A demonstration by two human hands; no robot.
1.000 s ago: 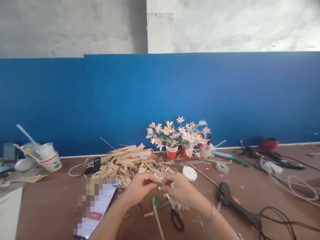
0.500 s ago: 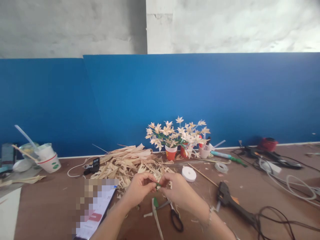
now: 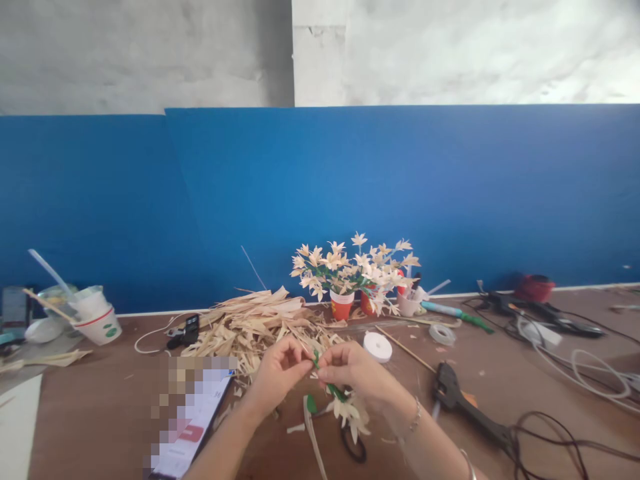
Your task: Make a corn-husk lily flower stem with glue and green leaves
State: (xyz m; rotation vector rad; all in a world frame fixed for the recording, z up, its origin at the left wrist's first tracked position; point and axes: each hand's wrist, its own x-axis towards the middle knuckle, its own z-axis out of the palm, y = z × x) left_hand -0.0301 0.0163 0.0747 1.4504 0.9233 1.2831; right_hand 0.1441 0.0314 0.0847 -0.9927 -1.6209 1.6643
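A pixelated patch blurs the phone point(image 3: 193, 417) screen. The scissors point(image 3: 354, 445) lie half hidden under the pale flower point(image 3: 350, 410). Both forearms leave the lower edge.

- The left hand point(image 3: 278, 373) is raised low at centre, its forearm slanting up from the bottom edge, thumb and forefinger pinched together.
- The right hand point(image 3: 356, 373) meets it from the other side, fingertips point(image 3: 321, 361) pinched and nearly touching the left's.
- The right wrist wears a thin bracelet; its forearm runs to the lower right.
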